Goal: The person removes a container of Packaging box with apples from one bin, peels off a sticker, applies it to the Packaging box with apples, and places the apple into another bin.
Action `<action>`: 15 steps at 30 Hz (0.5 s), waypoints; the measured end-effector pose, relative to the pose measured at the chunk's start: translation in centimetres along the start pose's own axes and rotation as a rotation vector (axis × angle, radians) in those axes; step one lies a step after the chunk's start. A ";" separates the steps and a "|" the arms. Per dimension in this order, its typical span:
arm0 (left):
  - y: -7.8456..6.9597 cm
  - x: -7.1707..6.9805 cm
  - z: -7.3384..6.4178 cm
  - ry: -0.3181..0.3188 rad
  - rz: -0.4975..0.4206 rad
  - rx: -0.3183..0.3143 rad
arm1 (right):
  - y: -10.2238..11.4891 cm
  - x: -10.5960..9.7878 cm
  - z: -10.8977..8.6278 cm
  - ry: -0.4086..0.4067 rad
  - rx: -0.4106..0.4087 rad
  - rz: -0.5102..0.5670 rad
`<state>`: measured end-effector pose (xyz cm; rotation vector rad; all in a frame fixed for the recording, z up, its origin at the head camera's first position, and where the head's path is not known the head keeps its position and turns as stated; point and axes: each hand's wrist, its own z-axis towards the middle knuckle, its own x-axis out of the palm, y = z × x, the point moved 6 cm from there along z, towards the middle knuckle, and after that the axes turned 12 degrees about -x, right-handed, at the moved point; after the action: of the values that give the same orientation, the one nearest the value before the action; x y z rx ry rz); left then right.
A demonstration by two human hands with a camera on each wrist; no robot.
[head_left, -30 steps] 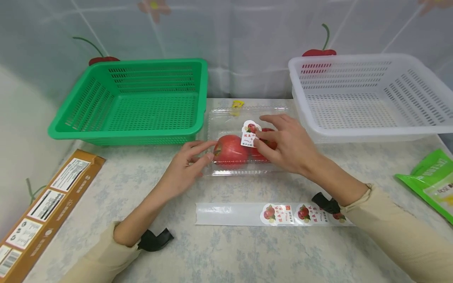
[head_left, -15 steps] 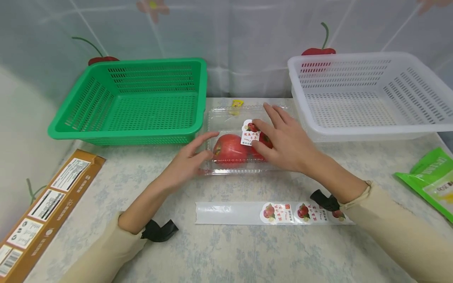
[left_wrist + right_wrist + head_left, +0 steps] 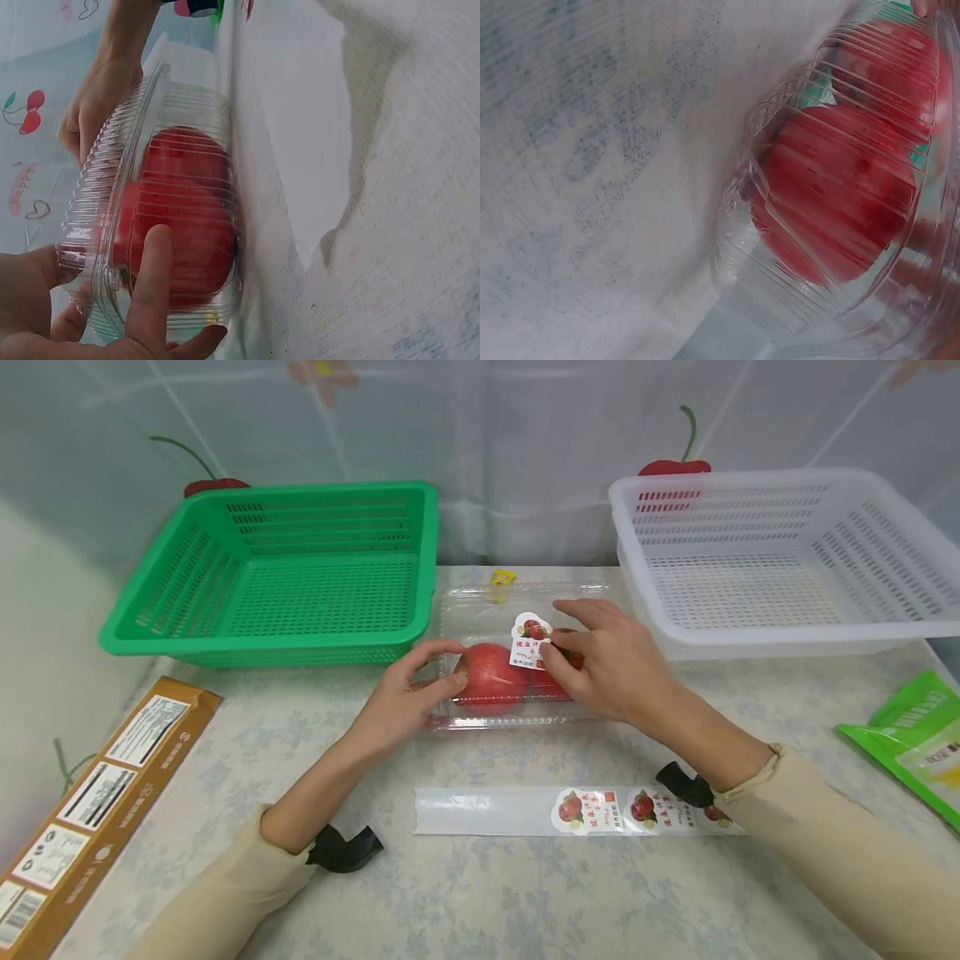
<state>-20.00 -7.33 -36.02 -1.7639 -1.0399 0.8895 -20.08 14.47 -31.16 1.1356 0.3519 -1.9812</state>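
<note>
A clear plastic clamshell box [image 3: 480, 610] stands on the cloth-covered table, with two red apples [image 3: 491, 677] inside. On its lid lies a white die-cut sticker [image 3: 525, 652] printed with apples and red writing. My left hand [image 3: 393, 702] holds the box's left end; in the left wrist view its thumb and fingers [image 3: 154, 277] spread around the corner. My right hand [image 3: 618, 664] is over the lid's right part, thumb and index finger touching the sticker's right edge. It partly hides the second apple. The right wrist view shows the box's ribbed side [image 3: 840, 187] close up.
A green basket [image 3: 330, 643] stands back left, a white basket [image 3: 795, 639] back right. In front of the box lies a sticker strip [image 3: 480, 812]. A brown carton [image 3: 112, 810] is at left, a green pouch [image 3: 911, 735] at right, a small yellow packet [image 3: 502, 578] behind the lid.
My right hand's fingers spread flat over the lid's right part, then drew back in at the sticker's right edge. My left hand shifted slightly at the box's left end. The box stays put.
</note>
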 end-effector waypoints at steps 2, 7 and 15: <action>0.1 0.0 0.0 -0.014 -0.017 -0.002 | 0.1 0.0 -0.1 -0.022 -0.016 -0.003; 0.2 0.3 0.1 -0.032 -0.053 -0.010 | 0.3 -0.4 -0.6 -0.089 -0.054 -0.009; 0.3 0.3 0.0 -0.080 -0.060 -0.019 | 0.2 -0.9 -1.1 -0.145 0.001 0.013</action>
<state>-19.77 -7.15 -36.33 -1.7158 -1.1509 0.9219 -19.05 15.38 -31.00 0.9852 0.2671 -2.0384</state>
